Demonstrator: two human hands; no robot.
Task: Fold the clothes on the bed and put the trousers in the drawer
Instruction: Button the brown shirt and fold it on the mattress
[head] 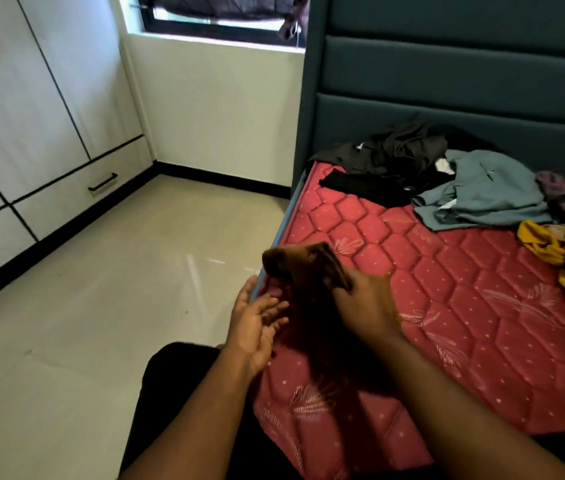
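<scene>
- Right hand point(364, 306) grasps a blurred dark brown garment point(305, 268) above the red quilted mattress point(447, 306) edge.
- Left hand point(256, 323) is released, palm up beside it.
- White wardrobe drawer point(76, 192) with black handle is closed, contents hidden.

I see a dark brown garment point(308, 271) pinched at its top by my right hand point(364, 306), its bunched upper end flopping over to the left of the grip while the rest hangs down below it (too blurred to tell what kind of garment). My left hand point(256, 323) lies open, palm up, just left of the hanging cloth. Well beyond the grip, by the headboard, unfolded clothes lie heaped: black ones point(388, 164), a grey-blue piece point(488, 192), a mustard-yellow one point(544, 242). Far left, a white drawer point(76, 192) sits closed.
</scene>
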